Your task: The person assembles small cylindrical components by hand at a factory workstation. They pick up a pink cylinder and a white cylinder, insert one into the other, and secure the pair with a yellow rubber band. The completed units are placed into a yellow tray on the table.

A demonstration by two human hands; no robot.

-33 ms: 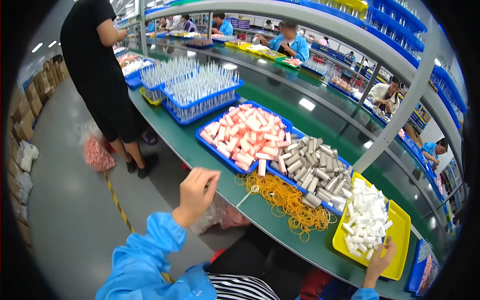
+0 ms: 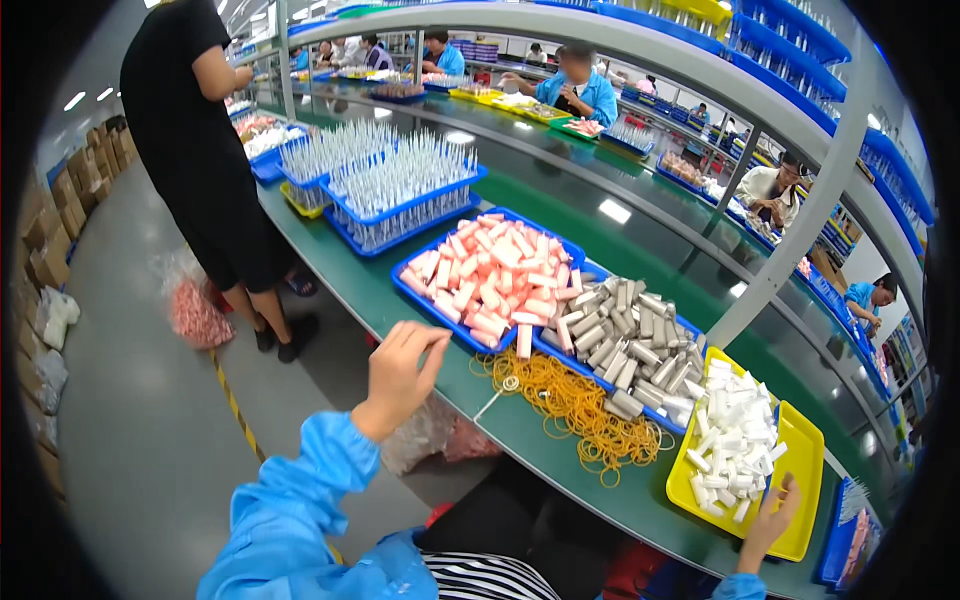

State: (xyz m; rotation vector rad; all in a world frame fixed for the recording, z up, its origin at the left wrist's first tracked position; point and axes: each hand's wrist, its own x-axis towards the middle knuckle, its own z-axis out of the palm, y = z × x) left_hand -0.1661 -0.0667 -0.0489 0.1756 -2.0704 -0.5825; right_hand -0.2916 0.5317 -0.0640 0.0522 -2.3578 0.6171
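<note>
My left hand (image 2: 400,380) is raised in front of the bench's near edge, short of the blue tray (image 2: 412,293) of pink-and-white cylindrical pieces (image 2: 500,262). Its thumb and fingertips come together in a pinch; whatever they hold, if anything, is too small to make out. At the lower right, my right hand (image 2: 770,517) hovers by the yellow tray (image 2: 808,480), its fingers loosely apart and nothing visible in them. Beside it, white pieces (image 2: 735,440) lie heaped in another yellow tray (image 2: 678,490). Grey pieces (image 2: 630,335) fill a blue tray between the pink and white ones.
Yellow rubber bands (image 2: 570,405) lie loose along the bench edge. Blue racks (image 2: 400,190) of upright clear tubes stand farther left. A person in black (image 2: 200,150) stands at the bench's left. A metal post (image 2: 790,230) rises behind the trays. Bags of pieces (image 2: 195,312) sit on the floor.
My left hand has shifted slightly right and up. My right hand has moved a little to the right. The trays and pieces look the same.
</note>
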